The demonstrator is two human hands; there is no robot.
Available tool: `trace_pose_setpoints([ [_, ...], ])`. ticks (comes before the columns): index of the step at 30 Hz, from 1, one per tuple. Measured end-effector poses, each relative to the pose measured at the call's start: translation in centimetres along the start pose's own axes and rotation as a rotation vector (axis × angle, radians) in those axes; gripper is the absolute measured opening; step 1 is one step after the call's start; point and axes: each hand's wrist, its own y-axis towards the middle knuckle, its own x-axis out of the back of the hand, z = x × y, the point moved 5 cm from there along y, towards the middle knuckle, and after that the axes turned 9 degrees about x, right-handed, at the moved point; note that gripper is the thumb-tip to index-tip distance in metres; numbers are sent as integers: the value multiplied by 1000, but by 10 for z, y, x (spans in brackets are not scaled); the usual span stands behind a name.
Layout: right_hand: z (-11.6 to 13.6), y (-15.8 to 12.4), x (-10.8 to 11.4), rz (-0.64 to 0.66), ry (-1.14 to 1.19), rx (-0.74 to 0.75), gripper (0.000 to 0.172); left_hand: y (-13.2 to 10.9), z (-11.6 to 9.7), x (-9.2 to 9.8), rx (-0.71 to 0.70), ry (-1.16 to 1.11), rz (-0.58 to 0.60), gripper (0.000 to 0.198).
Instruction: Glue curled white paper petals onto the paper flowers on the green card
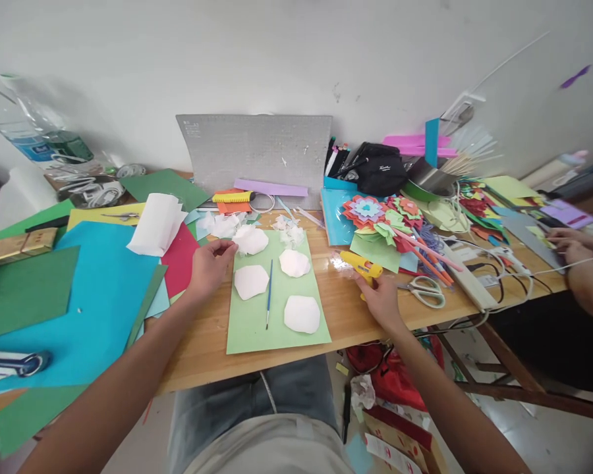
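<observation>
My left hand (208,266) rests at the left edge of a light green paper sheet (257,329), its fingers pinched on a crumpled white tissue piece (250,240). On the sheet lie three flat white paper shapes (301,313) and a thin blue paintbrush (269,293). My right hand (380,299) is closed on the handle of a yellow glue gun (360,265), its nozzle pointing left over the wooden table (346,309).
Blue, green and red paper sheets (93,289) cover the left of the table. A grey cutting mat (257,151) leans on the wall. Paper flowers (375,217), scissors (427,289), cables and a black pouch lie right. Another person's hands (573,247) work at far right.
</observation>
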Motion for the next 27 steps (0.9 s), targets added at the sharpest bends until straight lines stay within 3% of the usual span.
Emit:
trace_pose_setpoints([
  [7,7,-2,-3,88,-155,45,43,5,-17,3,-55,86,-18,24],
  [12,12,-5,-2,89,-198,6,47,15,-30,-9,-105,248,47,17],
  [17,20,-9,5,6,-235,13,55,19,-24,-17,-108,334,10,16],
  [27,19,-8,9,-29,-102,56,52,20,-9,-1,-34,238,-52,23],
])
